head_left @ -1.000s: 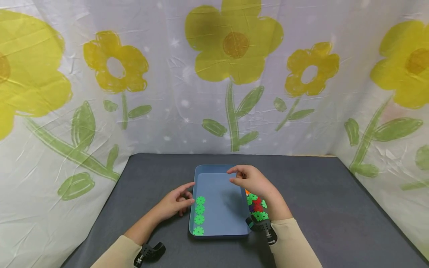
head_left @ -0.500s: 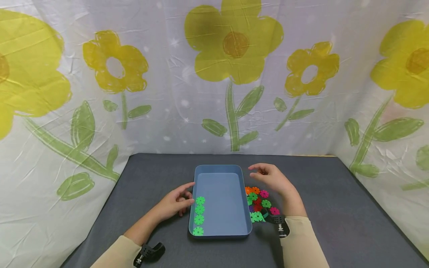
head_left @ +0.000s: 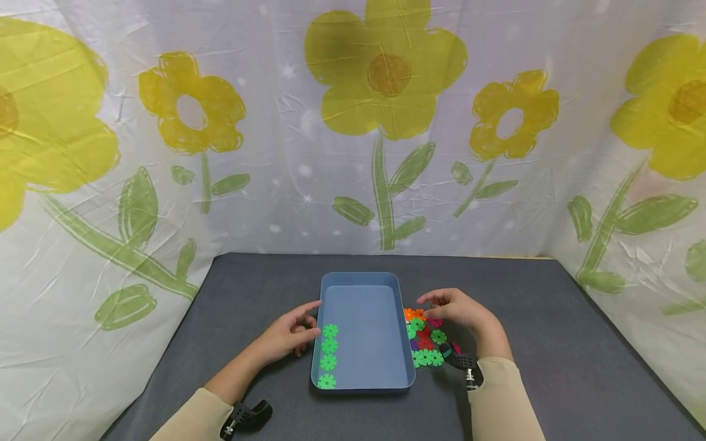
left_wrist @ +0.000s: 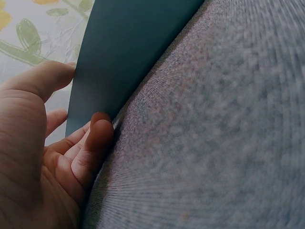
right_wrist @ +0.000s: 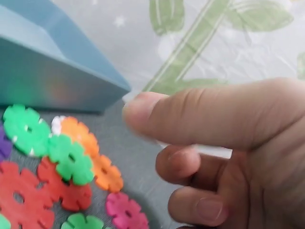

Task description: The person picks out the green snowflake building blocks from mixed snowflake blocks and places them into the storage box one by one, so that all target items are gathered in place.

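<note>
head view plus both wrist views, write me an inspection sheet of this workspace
Surface: dark grey table, cloth-like texture
Job's things: blue tray, four green pieces along its left side; loose pieces of several colours beside its right side
Clutter: nothing seen
Left hand: touches the tray's left wall
Right hand: hovers by the loose pieces, nothing visible in its grasp
Cables: nothing seen
Surroundings: pale backdrop printed with yellow flowers

The tray (head_left: pixel 364 331) is plain blue, the discs (head_left: pixel 423 338) green, red, orange and pink, the curtain (head_left: pixel 265 122) yellow-flowered.
</note>
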The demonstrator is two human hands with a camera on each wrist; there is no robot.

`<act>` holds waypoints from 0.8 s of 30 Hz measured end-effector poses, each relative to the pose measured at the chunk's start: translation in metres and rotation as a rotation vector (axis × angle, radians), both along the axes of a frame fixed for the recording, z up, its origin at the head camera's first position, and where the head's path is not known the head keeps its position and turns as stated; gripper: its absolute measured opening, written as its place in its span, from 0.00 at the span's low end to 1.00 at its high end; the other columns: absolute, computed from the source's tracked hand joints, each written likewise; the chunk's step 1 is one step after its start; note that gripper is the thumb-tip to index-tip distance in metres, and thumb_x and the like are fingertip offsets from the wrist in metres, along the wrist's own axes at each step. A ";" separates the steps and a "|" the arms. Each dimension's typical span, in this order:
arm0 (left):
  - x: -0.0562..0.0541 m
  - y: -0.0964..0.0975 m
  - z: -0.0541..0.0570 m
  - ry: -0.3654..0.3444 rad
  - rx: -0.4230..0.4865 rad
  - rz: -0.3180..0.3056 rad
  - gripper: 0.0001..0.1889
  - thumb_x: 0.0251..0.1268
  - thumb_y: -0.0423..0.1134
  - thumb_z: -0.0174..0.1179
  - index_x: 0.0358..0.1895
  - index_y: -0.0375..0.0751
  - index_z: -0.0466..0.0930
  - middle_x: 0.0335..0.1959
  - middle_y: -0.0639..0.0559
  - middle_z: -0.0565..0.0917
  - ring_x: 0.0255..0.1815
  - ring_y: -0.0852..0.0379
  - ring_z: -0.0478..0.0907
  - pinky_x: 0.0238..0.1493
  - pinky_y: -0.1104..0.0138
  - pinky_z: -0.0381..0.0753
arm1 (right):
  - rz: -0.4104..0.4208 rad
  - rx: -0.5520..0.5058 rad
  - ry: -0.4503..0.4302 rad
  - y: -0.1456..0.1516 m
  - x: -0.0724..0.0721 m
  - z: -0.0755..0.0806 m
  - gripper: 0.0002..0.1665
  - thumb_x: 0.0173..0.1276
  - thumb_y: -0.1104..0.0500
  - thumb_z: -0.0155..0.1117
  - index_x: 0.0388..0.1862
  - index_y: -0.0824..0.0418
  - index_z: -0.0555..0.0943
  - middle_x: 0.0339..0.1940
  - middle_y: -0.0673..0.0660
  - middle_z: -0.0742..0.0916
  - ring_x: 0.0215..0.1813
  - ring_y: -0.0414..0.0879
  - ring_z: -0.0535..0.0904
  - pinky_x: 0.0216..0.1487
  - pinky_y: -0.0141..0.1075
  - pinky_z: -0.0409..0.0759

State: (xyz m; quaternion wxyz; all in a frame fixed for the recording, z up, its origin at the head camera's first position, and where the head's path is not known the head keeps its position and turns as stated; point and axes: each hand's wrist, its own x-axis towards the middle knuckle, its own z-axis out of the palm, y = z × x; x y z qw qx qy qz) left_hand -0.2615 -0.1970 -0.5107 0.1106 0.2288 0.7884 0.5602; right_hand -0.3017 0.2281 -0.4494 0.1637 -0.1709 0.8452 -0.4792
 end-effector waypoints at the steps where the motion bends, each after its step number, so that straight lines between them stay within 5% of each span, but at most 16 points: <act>1: 0.000 0.000 0.000 0.001 0.001 -0.001 0.36 0.76 0.38 0.63 0.80 0.36 0.57 0.47 0.40 0.78 0.26 0.52 0.76 0.25 0.59 0.82 | 0.011 0.005 -0.018 0.000 -0.001 -0.003 0.21 0.69 0.66 0.69 0.59 0.70 0.82 0.32 0.60 0.81 0.38 0.55 0.77 0.43 0.45 0.78; 10: 0.002 0.001 0.000 0.005 -0.007 0.006 0.36 0.76 0.38 0.62 0.80 0.36 0.57 0.47 0.40 0.78 0.26 0.53 0.76 0.25 0.59 0.82 | 0.023 0.140 -0.067 -0.007 -0.003 -0.016 0.21 0.62 0.69 0.72 0.55 0.64 0.87 0.48 0.57 0.86 0.42 0.49 0.78 0.43 0.42 0.83; 24: 0.001 0.000 0.001 0.006 -0.017 0.007 0.35 0.77 0.38 0.62 0.80 0.37 0.57 0.46 0.41 0.78 0.27 0.53 0.76 0.25 0.60 0.82 | -0.018 0.179 -0.045 -0.016 -0.002 -0.017 0.20 0.62 0.71 0.72 0.54 0.62 0.87 0.47 0.56 0.86 0.42 0.49 0.78 0.42 0.42 0.83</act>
